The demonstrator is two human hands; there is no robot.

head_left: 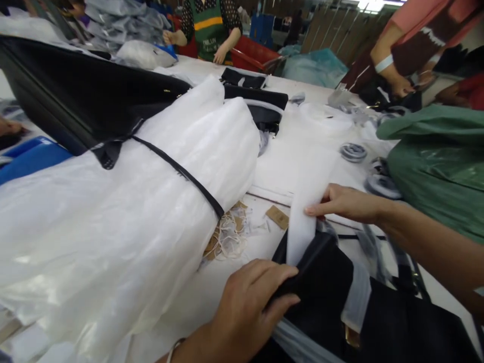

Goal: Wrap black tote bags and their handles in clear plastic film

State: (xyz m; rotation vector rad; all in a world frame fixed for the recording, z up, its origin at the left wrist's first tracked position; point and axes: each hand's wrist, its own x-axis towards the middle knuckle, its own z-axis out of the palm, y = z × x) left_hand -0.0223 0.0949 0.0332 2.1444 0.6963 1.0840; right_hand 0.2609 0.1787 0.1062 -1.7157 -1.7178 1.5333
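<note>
A black handbag (325,282) lies at the lower right, its upper edge spread apart. My left hand (251,302) grips the near rim of the bag between thumb and fingers. Between the thumb and fingers of my right hand (342,201) is a strip of white foam sheet (304,217), whose lower end sits inside the bag's opening. A pale wrapped strap (357,295) with a gold-coloured buckle (351,335) crosses the bag's front. The right hand's other fingertips are hidden behind the foam sheet.
A big stack of white foam sheets (159,201), tied with a black strap, fills the left. Paper tags with strings (230,234) lie beside it. Wrapped coiled straps (353,152) and a green plastic bag (438,166) are at right. Co-workers (207,30) stand across the table.
</note>
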